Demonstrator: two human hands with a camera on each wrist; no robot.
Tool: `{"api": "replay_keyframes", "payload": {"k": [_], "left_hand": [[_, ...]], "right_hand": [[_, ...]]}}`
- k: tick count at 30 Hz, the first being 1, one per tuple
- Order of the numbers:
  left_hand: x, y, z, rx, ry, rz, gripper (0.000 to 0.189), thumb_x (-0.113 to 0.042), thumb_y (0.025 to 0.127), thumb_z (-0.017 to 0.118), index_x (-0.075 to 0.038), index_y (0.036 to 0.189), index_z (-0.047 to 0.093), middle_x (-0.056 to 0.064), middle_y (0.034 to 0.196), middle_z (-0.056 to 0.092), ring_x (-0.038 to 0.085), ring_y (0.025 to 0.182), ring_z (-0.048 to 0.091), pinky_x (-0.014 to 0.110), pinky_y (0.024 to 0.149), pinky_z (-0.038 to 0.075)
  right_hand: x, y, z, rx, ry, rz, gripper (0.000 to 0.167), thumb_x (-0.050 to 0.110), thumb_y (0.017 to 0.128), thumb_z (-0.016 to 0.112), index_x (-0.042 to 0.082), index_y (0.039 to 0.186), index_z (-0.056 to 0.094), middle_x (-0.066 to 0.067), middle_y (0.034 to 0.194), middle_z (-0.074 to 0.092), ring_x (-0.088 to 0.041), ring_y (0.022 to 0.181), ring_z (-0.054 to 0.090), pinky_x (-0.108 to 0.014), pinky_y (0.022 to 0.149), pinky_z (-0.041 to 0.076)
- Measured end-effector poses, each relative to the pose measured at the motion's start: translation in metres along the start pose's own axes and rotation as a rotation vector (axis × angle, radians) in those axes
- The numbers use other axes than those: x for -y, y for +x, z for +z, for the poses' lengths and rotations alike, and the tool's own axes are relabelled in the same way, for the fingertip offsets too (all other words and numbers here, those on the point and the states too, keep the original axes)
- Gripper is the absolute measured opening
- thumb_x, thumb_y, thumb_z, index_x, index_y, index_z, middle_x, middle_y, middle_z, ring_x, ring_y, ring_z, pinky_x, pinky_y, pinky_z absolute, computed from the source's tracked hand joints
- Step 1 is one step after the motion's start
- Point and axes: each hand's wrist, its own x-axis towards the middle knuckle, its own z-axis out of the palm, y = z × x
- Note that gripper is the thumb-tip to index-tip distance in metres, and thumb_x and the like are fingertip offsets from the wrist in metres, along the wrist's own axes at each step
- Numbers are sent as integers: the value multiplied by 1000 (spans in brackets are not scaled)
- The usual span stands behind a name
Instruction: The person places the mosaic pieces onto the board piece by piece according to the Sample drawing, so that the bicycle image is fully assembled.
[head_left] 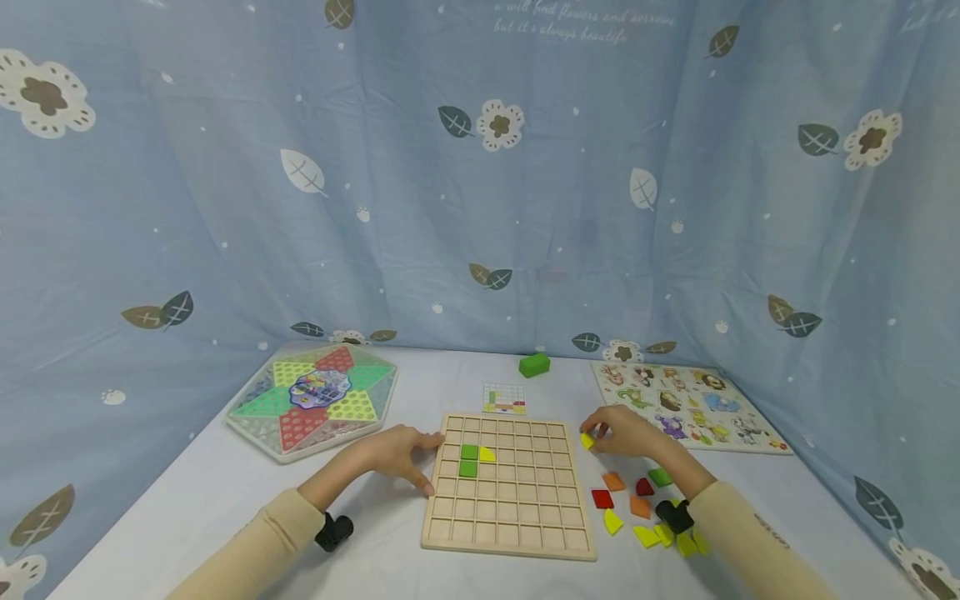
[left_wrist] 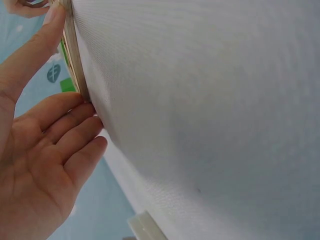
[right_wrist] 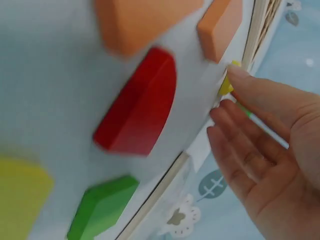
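Observation:
My left hand (head_left: 396,454) rests against the left edge of a wooden grid board (head_left: 517,510), its thumb near the lower part and fingertips higher up that edge. In the left wrist view the fingers (left_wrist: 75,135) are fairly straight along the rim. Two green squares (head_left: 468,468) and a yellow quarter-round piece (head_left: 487,455) sit in cells at the board's upper left. Just right of the board, my right hand (head_left: 624,431) pinches another yellow piece (head_left: 587,441) between thumb and fingers.
Loose yellow, red, orange and green pieces (head_left: 613,522) lie right of the board. Behind it are a small pattern card (head_left: 504,398) and a green block (head_left: 534,365). A hexagonal checkers board (head_left: 258,427) stands at left, an animal puzzle board (head_left: 678,400) at right.

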Motion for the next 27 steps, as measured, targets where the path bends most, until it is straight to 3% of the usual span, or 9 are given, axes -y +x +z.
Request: {"api": "replay_keyframes", "payload": {"k": [5,13,22,27], "left_hand": [[-1,-1,0,-1,2,1,87,-36,69,86,0,138,50,14,143,48,36,132,42,48,106,36],[-2,-1,-1,3,-4,6,85,-36,69,86,0,138,51,14,143,47,38,132,41,49,107,35],[0,0,0,3,4,9,86,-37,69,86,0,138,51,14,142,48,37,132,41,49,107,35],[0,0,0,0,8,3,86,-37,69,86,-1,138,51,13,142,48,36,132,42,48,107,35]], "right_hand": [[-3,0,-3,4,-6,-62,25,-1,81,73,-4,106,70,-13,97,66,-27,84,64,-28,69,54],[-8,3,-2,-16,-20,-60,15,1,81,75,1,95,71,-5,85,67,-14,75,62,-26,67,54],[-10,-1,-4,-55,-94,-75,14,7,82,76,3,94,72,-3,87,68,-12,74,62,-26,65,54],[-1,-4,-7,-77,-113,-135,13,6,83,74,4,96,71,-5,89,67,-14,76,63,-30,67,55]]}}
